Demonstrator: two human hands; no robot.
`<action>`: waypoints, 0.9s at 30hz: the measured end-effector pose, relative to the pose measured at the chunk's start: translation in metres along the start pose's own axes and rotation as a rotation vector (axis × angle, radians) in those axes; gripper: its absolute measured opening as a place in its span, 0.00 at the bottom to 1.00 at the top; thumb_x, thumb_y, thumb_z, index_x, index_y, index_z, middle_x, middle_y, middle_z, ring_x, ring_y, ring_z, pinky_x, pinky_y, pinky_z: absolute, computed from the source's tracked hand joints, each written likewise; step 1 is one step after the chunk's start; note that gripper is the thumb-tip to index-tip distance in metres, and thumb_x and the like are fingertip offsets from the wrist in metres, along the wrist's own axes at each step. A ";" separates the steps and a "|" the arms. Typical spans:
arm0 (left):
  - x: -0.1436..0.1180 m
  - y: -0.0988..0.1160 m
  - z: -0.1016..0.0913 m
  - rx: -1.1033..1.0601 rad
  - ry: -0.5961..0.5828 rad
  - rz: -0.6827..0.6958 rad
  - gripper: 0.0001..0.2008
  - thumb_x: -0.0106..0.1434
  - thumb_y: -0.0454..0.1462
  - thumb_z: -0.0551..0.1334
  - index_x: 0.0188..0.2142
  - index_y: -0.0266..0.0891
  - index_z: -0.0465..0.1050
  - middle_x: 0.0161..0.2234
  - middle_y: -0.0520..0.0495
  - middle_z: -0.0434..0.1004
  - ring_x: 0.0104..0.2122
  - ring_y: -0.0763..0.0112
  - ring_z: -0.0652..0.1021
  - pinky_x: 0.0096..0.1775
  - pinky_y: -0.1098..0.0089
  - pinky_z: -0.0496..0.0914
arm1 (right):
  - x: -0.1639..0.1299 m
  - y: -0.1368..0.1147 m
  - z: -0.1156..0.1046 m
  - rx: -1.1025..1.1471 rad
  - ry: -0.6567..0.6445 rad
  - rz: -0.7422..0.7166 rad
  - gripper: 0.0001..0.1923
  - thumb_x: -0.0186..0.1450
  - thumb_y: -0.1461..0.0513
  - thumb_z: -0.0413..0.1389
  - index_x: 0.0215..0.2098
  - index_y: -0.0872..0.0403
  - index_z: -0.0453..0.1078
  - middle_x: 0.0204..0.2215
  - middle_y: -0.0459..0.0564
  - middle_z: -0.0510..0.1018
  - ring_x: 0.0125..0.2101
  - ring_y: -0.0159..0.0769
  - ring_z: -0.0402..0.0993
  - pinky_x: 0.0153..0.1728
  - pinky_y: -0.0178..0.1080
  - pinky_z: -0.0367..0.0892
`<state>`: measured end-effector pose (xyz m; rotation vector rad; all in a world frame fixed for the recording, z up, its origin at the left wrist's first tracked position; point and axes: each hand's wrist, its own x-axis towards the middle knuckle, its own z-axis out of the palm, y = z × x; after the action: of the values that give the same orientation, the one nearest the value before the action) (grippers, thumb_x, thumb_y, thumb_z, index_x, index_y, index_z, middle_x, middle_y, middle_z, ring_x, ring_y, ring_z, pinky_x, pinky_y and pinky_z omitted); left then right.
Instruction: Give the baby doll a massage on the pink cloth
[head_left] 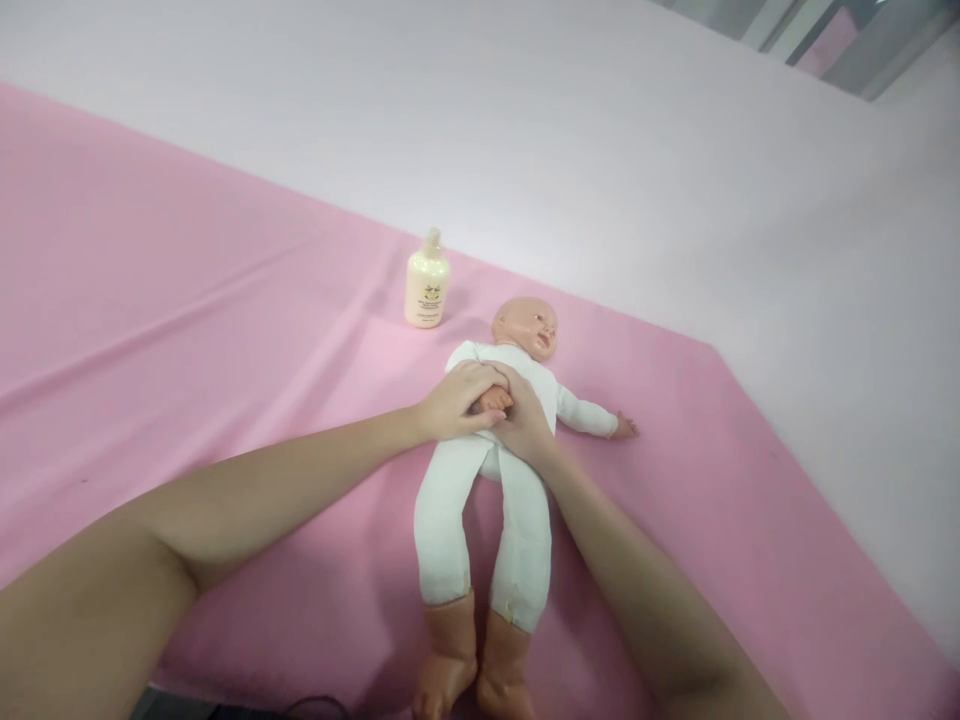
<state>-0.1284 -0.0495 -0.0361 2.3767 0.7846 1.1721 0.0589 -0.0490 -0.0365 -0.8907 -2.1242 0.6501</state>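
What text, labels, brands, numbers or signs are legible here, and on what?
Legible: none.
Pump bottle: small emblem with a few printed lines beneath it on the front; all too small and blurred to quote, brand included.
Baby doll: no lettering visible; part of its torso is covered by the hands.
Pink cloth: no lettering visible.
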 end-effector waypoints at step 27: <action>-0.004 -0.005 0.001 0.027 0.014 0.002 0.20 0.69 0.54 0.58 0.47 0.42 0.73 0.44 0.41 0.80 0.45 0.53 0.77 0.54 0.52 0.69 | 0.001 -0.010 0.000 0.008 0.029 -0.002 0.30 0.63 0.58 0.62 0.63 0.48 0.69 0.59 0.56 0.80 0.59 0.55 0.76 0.64 0.61 0.67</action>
<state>-0.1312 -0.0479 -0.0419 2.3940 0.8082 1.1879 0.0541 -0.0547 -0.0295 -0.8878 -2.0951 0.6409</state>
